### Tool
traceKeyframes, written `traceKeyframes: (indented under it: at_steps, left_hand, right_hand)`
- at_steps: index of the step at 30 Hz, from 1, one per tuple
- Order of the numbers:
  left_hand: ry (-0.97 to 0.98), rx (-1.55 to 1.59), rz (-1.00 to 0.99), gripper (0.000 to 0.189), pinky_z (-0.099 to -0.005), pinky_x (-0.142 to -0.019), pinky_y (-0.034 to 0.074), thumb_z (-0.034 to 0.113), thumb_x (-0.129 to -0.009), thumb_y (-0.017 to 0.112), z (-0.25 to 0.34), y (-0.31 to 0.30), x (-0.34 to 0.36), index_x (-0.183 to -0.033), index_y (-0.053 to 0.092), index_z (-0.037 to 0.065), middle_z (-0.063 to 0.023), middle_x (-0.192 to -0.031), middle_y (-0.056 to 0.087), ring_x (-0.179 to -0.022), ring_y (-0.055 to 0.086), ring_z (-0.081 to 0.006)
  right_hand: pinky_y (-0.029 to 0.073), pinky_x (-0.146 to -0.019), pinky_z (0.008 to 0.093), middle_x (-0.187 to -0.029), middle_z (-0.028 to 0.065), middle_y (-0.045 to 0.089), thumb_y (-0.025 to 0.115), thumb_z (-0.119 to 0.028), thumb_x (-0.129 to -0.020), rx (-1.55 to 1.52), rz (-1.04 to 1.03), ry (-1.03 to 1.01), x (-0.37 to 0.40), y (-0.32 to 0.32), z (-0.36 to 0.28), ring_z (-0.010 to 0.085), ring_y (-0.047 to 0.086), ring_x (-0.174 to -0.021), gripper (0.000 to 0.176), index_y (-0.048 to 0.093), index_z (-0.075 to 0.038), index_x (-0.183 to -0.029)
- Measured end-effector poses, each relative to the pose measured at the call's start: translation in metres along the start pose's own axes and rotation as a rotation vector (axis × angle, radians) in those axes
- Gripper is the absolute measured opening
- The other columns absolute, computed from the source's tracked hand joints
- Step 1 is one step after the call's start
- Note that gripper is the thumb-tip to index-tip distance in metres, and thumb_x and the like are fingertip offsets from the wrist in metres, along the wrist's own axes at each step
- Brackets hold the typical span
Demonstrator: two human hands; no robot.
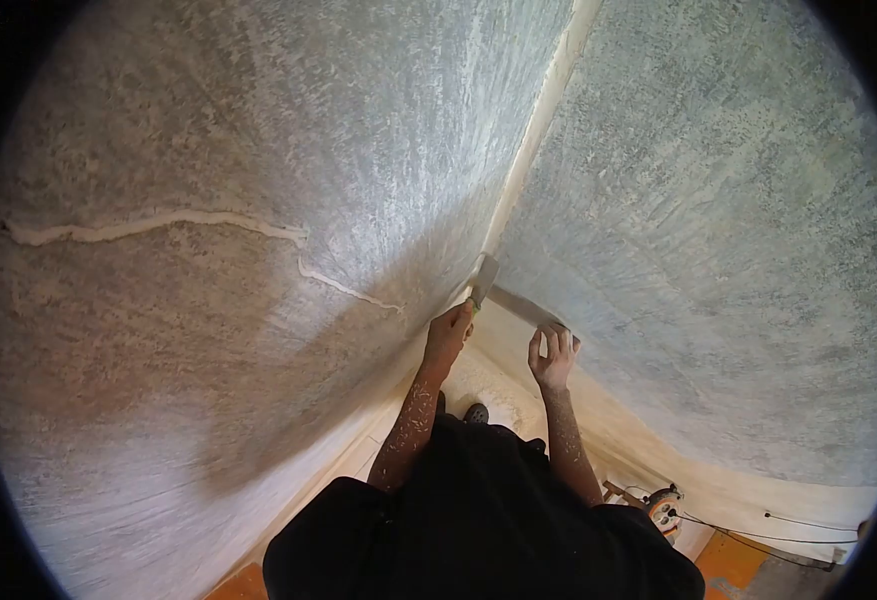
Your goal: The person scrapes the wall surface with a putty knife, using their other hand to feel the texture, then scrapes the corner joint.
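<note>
Near the corner where two grey plastered walls meet, my left hand [451, 335] is closed round the handle of a putty knife, whose flat blade [485, 277] lies at the light strip [526, 165] running up the corner. To the right, my right hand [555, 355] has its fingers bent at the right wall, by the end of a long grey edge [526, 306]. Whether that hand grips this edge or only touches it is hard to tell. Pale specks cover both forearms.
A pale filled crack [173, 222] crosses the left wall [208, 110]. The right wall [738, 200] fills the other side. Below are dark shoes [475, 413] on the floor, a round orange-and-white device [663, 512], thin cables and orange floor patches [733, 560].
</note>
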State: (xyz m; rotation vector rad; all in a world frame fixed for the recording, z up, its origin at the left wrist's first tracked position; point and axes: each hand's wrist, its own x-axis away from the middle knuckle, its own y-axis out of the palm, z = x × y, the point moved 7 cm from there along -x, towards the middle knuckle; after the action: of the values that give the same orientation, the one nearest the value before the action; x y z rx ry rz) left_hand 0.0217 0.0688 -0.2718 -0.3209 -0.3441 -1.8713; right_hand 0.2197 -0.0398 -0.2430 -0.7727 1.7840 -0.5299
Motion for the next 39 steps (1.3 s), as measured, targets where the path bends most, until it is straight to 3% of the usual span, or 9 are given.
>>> traceKeyframes:
  at_steps: [3,6,9,12,15,18,27,39]
  left_hand:
    - [0.021,-0.049,-0.013,0.047,-0.0227,-0.05,0.034,0.048,-0.1,0.053,-0.006,0.003,-0.005,-0.104,0.071,0.005,0.0061,-0.065,0.049,-0.057,0.041,-0.0034]
    - [-0.064,0.069,0.046,0.048,-0.0229,-0.051,0.034,0.049,-0.1,0.053,0.0,0.006,0.003,-0.104,0.071,0.005,0.0057,-0.065,0.049,-0.058,0.041,-0.0037]
    - [0.074,-0.023,0.003,0.048,-0.0228,-0.052,0.035,0.049,-0.1,0.053,-0.007,0.002,-0.004,-0.105,0.071,0.004,0.0054,-0.065,0.049,-0.058,0.041,-0.0038]
    - [0.001,0.045,0.032,0.045,-0.0212,-0.051,0.037,0.048,-0.099,0.054,-0.015,0.004,-0.003,-0.095,0.068,0.006,0.0048,-0.066,0.05,-0.058,0.044,-0.0032]
    - [0.096,-0.03,0.012,0.043,-0.021,-0.049,0.035,0.047,-0.099,0.054,-0.001,0.002,-0.004,-0.091,0.067,0.007,0.0054,-0.065,0.049,-0.057,0.043,-0.0026]
    - [0.078,-0.034,0.032,0.046,-0.0244,-0.056,0.035,0.046,-0.1,0.053,-0.014,0.002,-0.004,-0.103,0.071,0.004,0.0058,-0.064,0.046,-0.06,0.04,-0.0048]
    - [0.035,0.049,0.041,0.042,-0.0234,-0.056,0.035,0.042,-0.101,0.054,-0.011,0.007,0.0,-0.105,0.071,0.003,0.0061,-0.065,0.047,-0.061,0.04,-0.0042]
    - [0.175,-0.012,0.025,0.047,-0.0245,-0.057,0.035,0.047,-0.1,0.053,0.0,0.008,-0.003,-0.103,0.07,0.003,0.0059,-0.065,0.045,-0.061,0.039,-0.0057]
  right_hand:
    - [0.039,-0.083,0.0401,-0.103,0.0062,0.063,0.069,-0.005,-0.081,0.021,0.002,-0.001,0.002,-0.002,-0.004,0.0244,0.06,-0.098,0.025,0.061,-0.011,-0.104]
    - [0.039,-0.083,0.0401,-0.103,0.0061,0.063,0.068,-0.005,-0.082,0.033,-0.001,-0.009,-0.004,0.0,-0.001,0.0245,0.06,-0.098,0.024,0.061,-0.011,-0.104]
    - [0.038,-0.083,0.0401,-0.104,0.006,0.063,0.068,-0.005,-0.082,0.013,-0.007,0.001,0.002,-0.001,-0.004,0.0246,0.06,-0.098,0.023,0.061,-0.011,-0.104]
    - [0.038,-0.083,0.0403,-0.103,0.006,0.063,0.068,-0.006,-0.083,0.011,-0.003,0.001,-0.003,0.002,-0.001,0.0248,0.06,-0.098,0.023,0.061,-0.011,-0.103]
    - [0.038,-0.083,0.0405,-0.102,0.0059,0.062,0.068,-0.006,-0.083,0.012,-0.016,0.008,0.002,0.0,0.001,0.0244,0.06,-0.098,0.022,0.061,-0.011,-0.103]
    - [0.038,-0.082,0.0403,-0.101,0.0056,0.062,0.068,-0.006,-0.083,0.009,-0.003,0.004,0.0,0.0,-0.003,0.024,0.06,-0.097,0.022,0.061,-0.011,-0.103]
    - [0.04,-0.079,0.0398,-0.099,0.0052,0.062,0.07,-0.007,-0.081,0.046,0.009,-0.024,-0.005,-0.001,-0.002,0.0245,0.061,-0.094,0.025,0.061,-0.012,-0.104]
    - [0.039,-0.081,0.0407,-0.099,0.0069,0.062,0.069,-0.006,-0.082,0.008,-0.002,-0.012,-0.003,-0.001,-0.005,0.0253,0.06,-0.096,0.024,0.06,-0.011,-0.103]
